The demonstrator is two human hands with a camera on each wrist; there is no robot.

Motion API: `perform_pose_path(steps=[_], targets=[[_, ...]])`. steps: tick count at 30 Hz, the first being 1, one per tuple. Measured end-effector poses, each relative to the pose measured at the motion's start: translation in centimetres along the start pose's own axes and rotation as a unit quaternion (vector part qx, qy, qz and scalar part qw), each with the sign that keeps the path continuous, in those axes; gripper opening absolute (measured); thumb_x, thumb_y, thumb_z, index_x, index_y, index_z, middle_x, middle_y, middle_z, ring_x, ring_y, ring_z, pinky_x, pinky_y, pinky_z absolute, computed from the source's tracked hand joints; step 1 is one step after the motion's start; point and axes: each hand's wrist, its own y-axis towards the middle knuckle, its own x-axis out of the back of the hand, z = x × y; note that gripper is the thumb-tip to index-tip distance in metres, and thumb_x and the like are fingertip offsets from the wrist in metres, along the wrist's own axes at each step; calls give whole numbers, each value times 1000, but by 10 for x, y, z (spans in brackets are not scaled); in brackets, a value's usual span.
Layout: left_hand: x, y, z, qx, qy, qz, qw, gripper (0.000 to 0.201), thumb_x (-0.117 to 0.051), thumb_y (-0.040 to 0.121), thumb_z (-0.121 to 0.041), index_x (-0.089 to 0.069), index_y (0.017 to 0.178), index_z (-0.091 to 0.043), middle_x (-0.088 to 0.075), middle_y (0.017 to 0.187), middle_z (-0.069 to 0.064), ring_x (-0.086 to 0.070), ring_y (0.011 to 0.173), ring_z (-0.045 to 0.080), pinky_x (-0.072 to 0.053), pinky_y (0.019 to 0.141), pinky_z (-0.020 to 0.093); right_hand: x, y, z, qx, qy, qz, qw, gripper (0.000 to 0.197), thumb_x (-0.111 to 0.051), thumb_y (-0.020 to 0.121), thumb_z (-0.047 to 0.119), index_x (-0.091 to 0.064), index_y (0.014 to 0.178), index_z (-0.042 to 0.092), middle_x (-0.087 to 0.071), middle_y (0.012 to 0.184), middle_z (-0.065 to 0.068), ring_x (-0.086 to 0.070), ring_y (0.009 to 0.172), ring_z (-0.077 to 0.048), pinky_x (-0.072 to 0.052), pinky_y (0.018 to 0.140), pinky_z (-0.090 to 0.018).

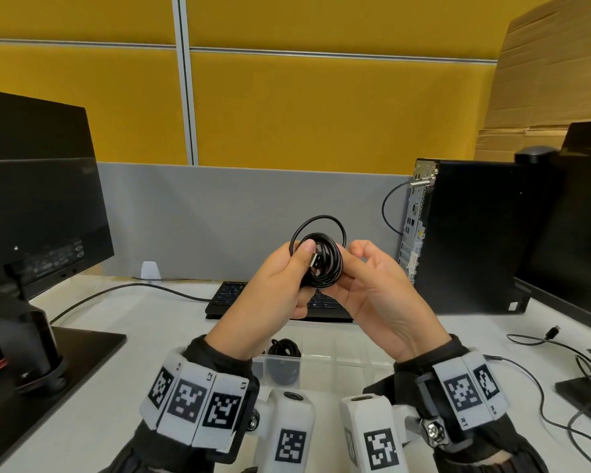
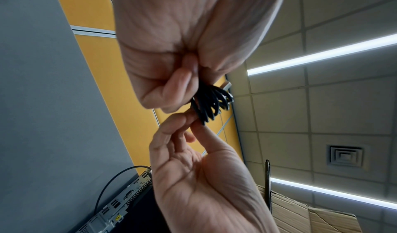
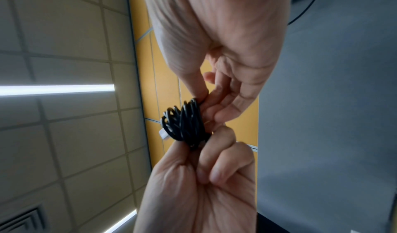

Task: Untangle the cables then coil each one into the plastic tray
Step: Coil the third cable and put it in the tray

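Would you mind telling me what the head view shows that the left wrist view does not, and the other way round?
Only the head view shows the plastic tray on the table with a coiled cable already inside, the keyboard, and one wide loop standing above the bundle. Only the left wrist view shows the ceiling lights and air vent. Both show the left hand gripping the black cable coil, the right hand pinching its other side, and the metal USB plug.

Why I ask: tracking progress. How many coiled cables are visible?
2: one coil held by the left hand and right hand, a second coil in the plastic tray; more may hide behind the wrists.
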Motion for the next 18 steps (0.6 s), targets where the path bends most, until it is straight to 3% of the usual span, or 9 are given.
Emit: perform_pose_path(steps=[5,10,13,16,18], targets=[[1,0,0,2,12,11,1000,30,-31,101,-30,-49,85,-12,-33,54,-7,-23,39,3,-21,38,16,-3,-1,1,0,-23,-2,1000,20,-50,91,9,-39,75,14,-60,76,-7,-58,71,-15,-56,64,-25],[4,0,0,8,21,11,1000,30,-32,100,-32,-44,79,-14,-31,58,-2,-22,42,5,-22,39,16,-4,-1,0,-6,-34,-22,999,5,-45,96,10,-48,92,9,-59,79,-9,-60,74,-18,-57,71,-31],[5,2,3,11,43,4,999,29,-32,100,-32,-45,80,-16,-31,59,-1,-22,41,6,-23,40,17,-4,-1,0,-11,-62,-25,998,6,-43,97,13,-47,100,9,-61,84,-12,-61,80,-21,-56,73,-33],[5,4,6,12,75,-12,997,29,-32,100,-34,-46,80,-19,-31,53,-5,-25,40,5,-24,41,17,-6,-5,1,4,-112,-11,994,17,-49,93,28,-41,103,18,-62,82,-9,-62,77,-17,-55,67,-29],[6,5,7,12,97,-29,995,28,-32,100,-35,-48,81,-21,-37,48,-14,-30,38,2,-27,42,16,-7,-7,3,13,-166,26,986,33,-54,82,44,-42,108,28,-65,84,-8,-64,80,-16,-53,72,-31]])
